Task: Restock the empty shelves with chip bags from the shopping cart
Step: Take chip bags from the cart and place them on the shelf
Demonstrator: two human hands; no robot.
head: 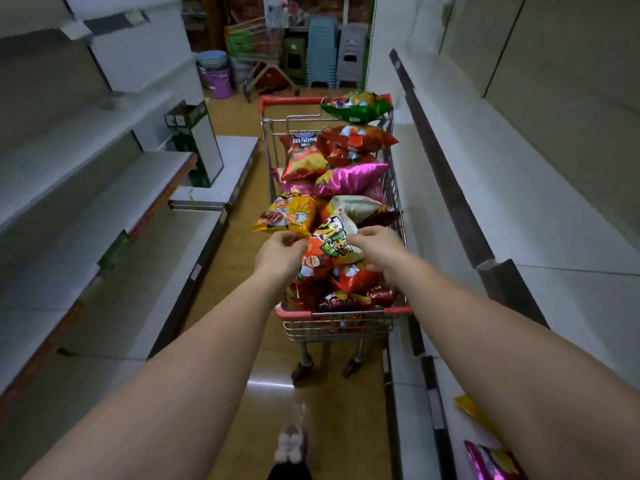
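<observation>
A wire shopping cart (pixel 334 325) with red plastic trim is positioned in a narrow aisle between two runs of shelves (pixel 104 216), and both bare forearms are extended over its near end. The yellow bag (pixel 285 214), made of glossy crinkled foil with a pillow shape, is pinched at its lower corner by the left hand (pixel 278 254), with fingers curled on the seam; the bag is raised above the cart's left rim. The right hand (pixel 375 242) is laid on the orange bag (pixel 330 249), a puffed foil pack printed with green lettering and a cartoon figure; the fingers are bent over its upper edge, and a closed grip on it is indicated, though the fingertips are hidden. The remaining stock is piled in the cart: a metallic pink bag (pixel 349 176) lies across the middle, red bags (pixel 356 142) are stacked behind it, and a green bag (pixel 358 105) is perched at the far end near the red handle. The shelves on both sides are flat, smooth, pale panels with dark edge strips. On the lower right shelf, a second pink bag (pixel 491 460) and a yellow pack (pixel 474 412) are partly visible beside the right forearm. The floor (pixel 263 393) is a smooth tan surface with a bright reflection. A second cart (pixel 258 46) and stacked plastic stools (pixel 322 50) are located at the aisle's far end.
</observation>
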